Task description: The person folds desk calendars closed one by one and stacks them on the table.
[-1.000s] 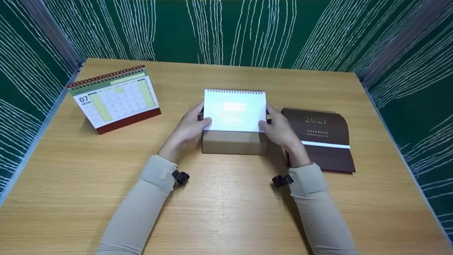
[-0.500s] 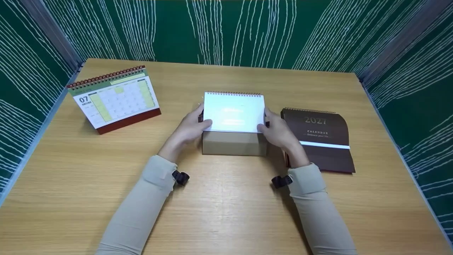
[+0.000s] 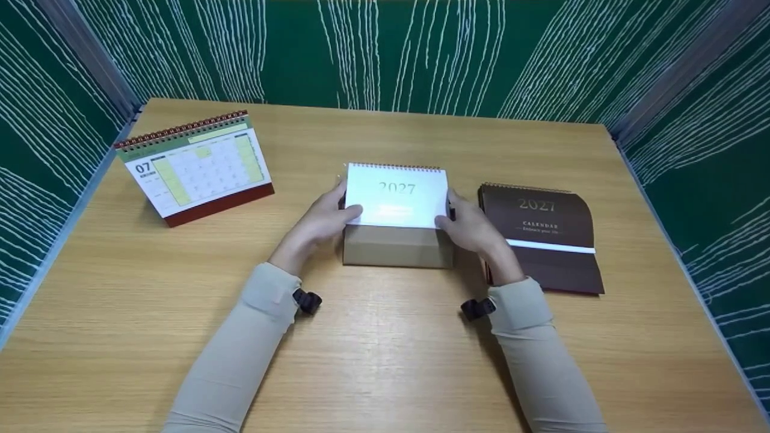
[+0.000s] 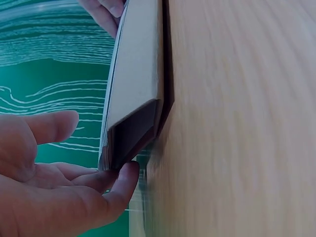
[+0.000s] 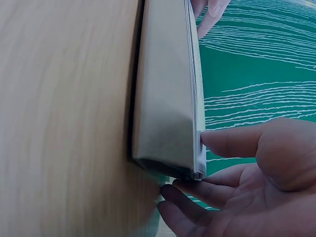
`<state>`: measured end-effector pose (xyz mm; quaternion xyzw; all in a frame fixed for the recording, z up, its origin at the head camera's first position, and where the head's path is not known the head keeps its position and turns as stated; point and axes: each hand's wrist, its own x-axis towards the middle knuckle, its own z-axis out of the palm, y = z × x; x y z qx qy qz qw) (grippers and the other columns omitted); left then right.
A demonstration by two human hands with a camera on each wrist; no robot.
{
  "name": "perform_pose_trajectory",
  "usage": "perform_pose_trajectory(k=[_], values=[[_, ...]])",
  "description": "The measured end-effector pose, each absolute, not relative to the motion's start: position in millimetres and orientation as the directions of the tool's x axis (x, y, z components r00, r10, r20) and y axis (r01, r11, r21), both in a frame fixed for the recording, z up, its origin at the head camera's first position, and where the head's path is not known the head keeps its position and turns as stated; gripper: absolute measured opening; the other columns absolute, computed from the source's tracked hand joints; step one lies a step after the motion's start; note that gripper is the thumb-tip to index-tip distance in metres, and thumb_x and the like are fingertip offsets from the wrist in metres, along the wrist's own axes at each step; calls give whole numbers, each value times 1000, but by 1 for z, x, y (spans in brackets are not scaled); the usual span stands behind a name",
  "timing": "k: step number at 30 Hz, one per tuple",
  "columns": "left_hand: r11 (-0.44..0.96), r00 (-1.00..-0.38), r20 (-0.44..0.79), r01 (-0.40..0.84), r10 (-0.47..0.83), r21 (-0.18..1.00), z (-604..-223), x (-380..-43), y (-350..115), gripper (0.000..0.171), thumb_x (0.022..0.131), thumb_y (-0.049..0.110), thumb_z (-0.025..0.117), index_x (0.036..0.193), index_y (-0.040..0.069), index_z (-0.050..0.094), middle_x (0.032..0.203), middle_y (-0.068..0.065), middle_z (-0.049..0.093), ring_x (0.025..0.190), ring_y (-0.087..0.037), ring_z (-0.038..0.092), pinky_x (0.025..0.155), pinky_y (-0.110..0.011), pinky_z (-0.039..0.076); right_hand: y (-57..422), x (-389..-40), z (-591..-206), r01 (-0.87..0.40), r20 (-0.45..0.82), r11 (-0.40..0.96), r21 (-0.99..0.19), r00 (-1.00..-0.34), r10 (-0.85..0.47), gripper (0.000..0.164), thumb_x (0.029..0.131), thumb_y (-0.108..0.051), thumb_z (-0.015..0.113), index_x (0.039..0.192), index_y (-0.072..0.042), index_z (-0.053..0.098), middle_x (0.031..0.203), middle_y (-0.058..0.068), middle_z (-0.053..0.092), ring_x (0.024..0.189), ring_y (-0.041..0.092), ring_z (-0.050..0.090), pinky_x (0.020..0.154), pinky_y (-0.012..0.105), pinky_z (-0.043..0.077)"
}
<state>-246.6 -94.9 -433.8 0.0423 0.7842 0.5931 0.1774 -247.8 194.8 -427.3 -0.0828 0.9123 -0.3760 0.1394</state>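
Note:
Between my two hands is a white desk calendar (image 3: 394,189) marked 2027, with a spiral along its top edge and a brown cardboard stand (image 3: 397,248). My left hand (image 3: 319,216) holds its left side. In the left wrist view the fingers touch the open end of the stand, while the thumb stands a little off the cover. On the opposite side, my right hand (image 3: 475,219) grips the edge, its thumb on the cover and its fingers at the stand's end. Whether the base fully rests on the table cannot be told.
At the left stands another desk calendar (image 3: 201,171), open at 07 with a red base. A dark brown 2027 calendar (image 3: 541,210) with a white band lies right, close to my right wrist. Green patterned panels (image 3: 289,54) border the wooden table (image 3: 373,361).
The white calendar's top edge has come lower and slightly toward me. Glare has slid off the cover, so 2027 is now readable. Both hands have kept their hold.

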Motion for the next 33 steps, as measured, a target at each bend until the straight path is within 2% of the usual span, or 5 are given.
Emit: perform_pose_trajectory(k=[17,23,33], values=[[276,-917,-223,-133,330,952,-437,-245,-95,74,110,15,50,171,11,9,178,-11,12,163,-22,8,132,-38,11,194,-247,-431,-68,-208,733,-676,-937,-279,72,111,-10,47,165,10,3,173,29,13,161,38,16,131,49,17],[287,-910,-236,-139,341,948,-437,-246,-98,72,111,16,50,171,11,10,178,-11,11,163,-22,7,133,-39,9,193,-247,-431,-63,-223,747,-662,-934,-277,73,112,-13,47,166,9,3,174,27,11,162,36,14,131,48,15],[328,-901,-242,-120,359,937,-434,-245,-101,67,112,21,50,170,9,19,176,-12,19,162,-24,14,132,-41,13,193,-246,-428,-60,-253,776,-628,-927,-276,72,112,-14,48,165,9,5,173,28,10,162,39,11,131,50,12]])
